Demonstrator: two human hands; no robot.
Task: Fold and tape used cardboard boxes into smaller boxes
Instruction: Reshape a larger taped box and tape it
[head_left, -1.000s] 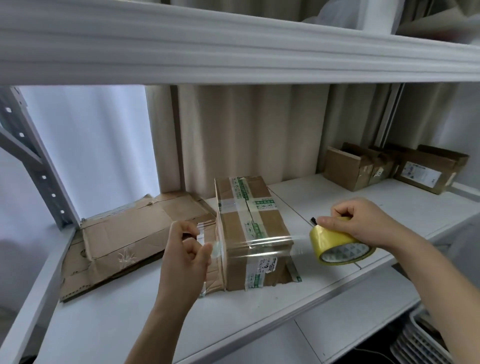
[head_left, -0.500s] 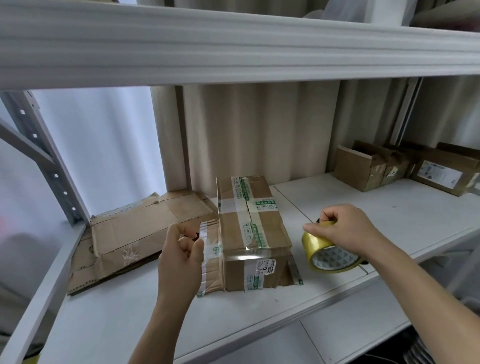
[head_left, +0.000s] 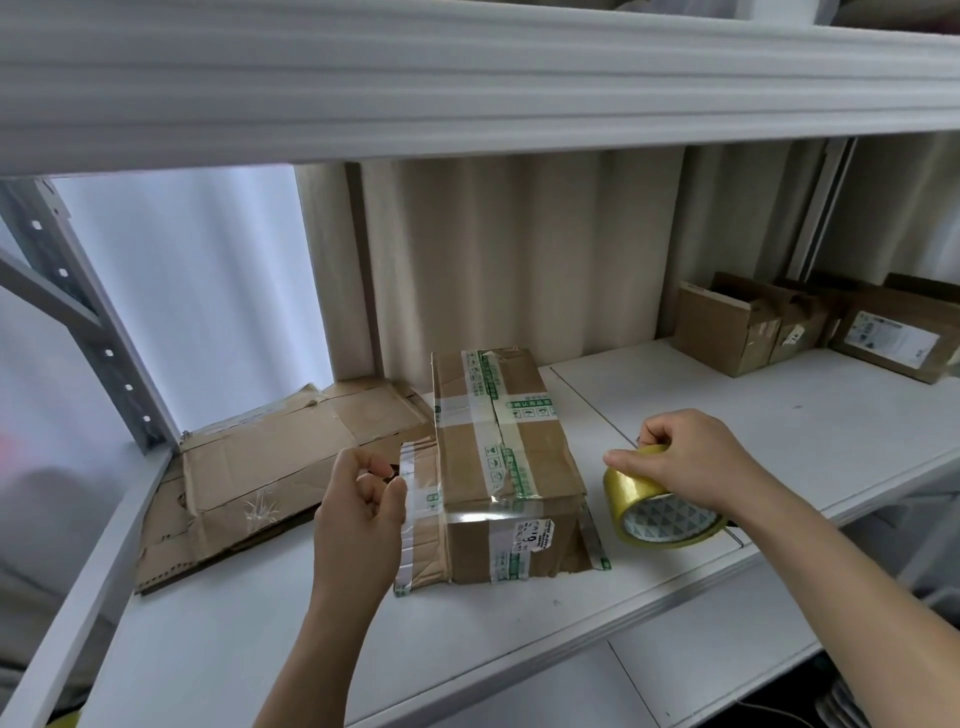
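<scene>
Since a second ago the tape roll (head_left: 662, 506) has come in from well out to the right until it sits just beside the box's right side, and the clear strip that spanned the gap in front of the box now lies over its front top edge.

That cardboard box (head_left: 506, 467) stands closed on the white shelf (head_left: 727, 405), long side running away from the viewer, criss-crossed with old green-printed tape and a shipping label on the near face. Worn, creased board like this is probably light and fairly stiff at the corners but soft along the flaps, so I would press on the edges, not the panel middles. Fresh tape is slick on its back and sticky beneath; it wants to be held by its free end and kept taut.

At the box's left side the left hand (head_left: 363, 499) has fingers curled, pinching what looks like the strip's end against the side flap, though the film itself is hard to make out there. On the other side, the right hand (head_left: 685, 457) grips the roll from above, thumb along its outer band.

Flattened cardboard (head_left: 260, 467) lies to the left on the same shelf, and several small boxes (head_left: 727, 327) sit well apart at the far right.
</scene>
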